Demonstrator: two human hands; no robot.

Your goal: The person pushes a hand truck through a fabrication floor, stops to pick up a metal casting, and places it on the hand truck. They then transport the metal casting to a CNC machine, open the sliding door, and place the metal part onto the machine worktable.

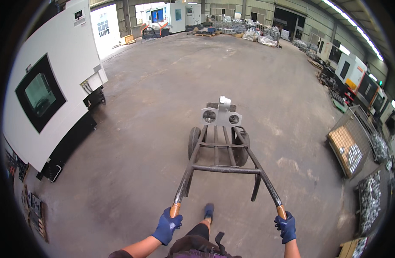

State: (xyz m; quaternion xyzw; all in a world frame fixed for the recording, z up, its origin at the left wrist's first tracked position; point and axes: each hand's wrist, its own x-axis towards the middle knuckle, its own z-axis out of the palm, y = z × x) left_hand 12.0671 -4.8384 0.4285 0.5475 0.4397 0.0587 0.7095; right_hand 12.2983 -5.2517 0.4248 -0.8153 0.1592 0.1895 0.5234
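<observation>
A dark metal hand truck with two black tyres stretches out ahead of me. My left hand, in a blue glove, is wrapped round its left handle, just below an orange-brown grip band. The right handle is gripped the same way by my right hand, gloved in blue too. At the truck's far end rides a silver-grey metal casting with two round openings and a raised part in the middle. Neither hand touches the casting.
A large white machine with a dark-framed window stands close on the left. Along the right are a wire mesh crate, a bin of metal parts and more machines. White sacks and stacked parts line the far end of the concrete floor.
</observation>
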